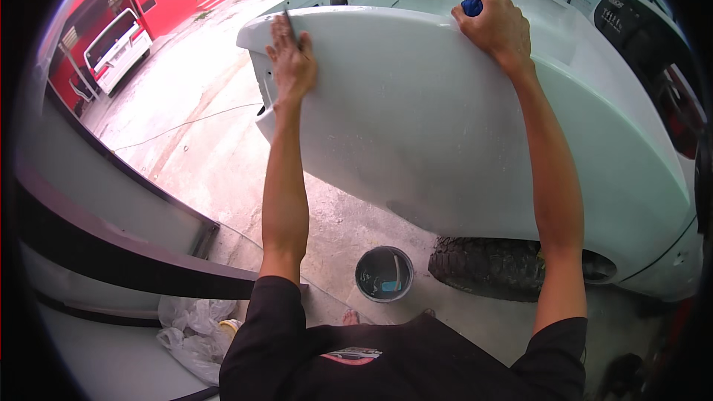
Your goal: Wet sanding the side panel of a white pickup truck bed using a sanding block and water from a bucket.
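Note:
A pale grey-white truck bed side panel [416,111] spans the view in front of me, with fine specks and scuffs on it. My left hand [293,67] lies against its top left part, fingers stretched upward. A dark thin piece [290,25], which looks like sandpaper, shows edge-on between thumb and fingers. Over the panel's top rim, my right hand [501,26] is curled round a small blue object [471,7]; its kind is mostly hidden by the fingers.
Below the panel stands a dark bucket [359,286] with liquid and a light-blue item in it, beside the truck's tyre [486,267]. Metal framing [134,252] and plastic bags [186,323] are at lower left. A white vehicle [117,48] is parked far left by red walls.

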{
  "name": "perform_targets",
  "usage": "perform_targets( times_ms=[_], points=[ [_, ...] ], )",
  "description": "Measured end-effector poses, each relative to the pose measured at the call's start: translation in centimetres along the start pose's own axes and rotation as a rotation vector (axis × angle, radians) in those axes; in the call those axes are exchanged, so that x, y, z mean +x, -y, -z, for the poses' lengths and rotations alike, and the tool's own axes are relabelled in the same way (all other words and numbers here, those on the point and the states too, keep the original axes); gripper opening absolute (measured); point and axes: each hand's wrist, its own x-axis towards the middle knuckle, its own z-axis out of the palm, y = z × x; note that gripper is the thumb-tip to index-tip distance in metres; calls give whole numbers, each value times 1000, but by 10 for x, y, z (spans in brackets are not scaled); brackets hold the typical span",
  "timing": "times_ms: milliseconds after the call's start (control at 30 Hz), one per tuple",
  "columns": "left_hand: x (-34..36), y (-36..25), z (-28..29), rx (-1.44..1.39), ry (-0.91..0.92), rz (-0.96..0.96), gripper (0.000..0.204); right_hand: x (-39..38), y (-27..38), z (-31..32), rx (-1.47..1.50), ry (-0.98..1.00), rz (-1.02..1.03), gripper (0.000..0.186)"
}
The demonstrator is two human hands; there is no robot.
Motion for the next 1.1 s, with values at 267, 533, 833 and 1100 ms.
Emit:
perform_targets(
  times_ms=[267,533,833,1100],
  points=[
    [-63,-64,-48,62,118,-426,76,3,-22,-2,-98,-28,8,42],
    [-57,-66,-55,-30,12,-187,66,6,-12,-5,-116,-3,-4,46],
    [-34,-54,-39,-57,-10,-98,65,6,-10,-12,-99,-17,14,45],
    [-26,-60,-36,69,-30,36,65,7,-4,-7,-56,18,-22,46]
  ],
)
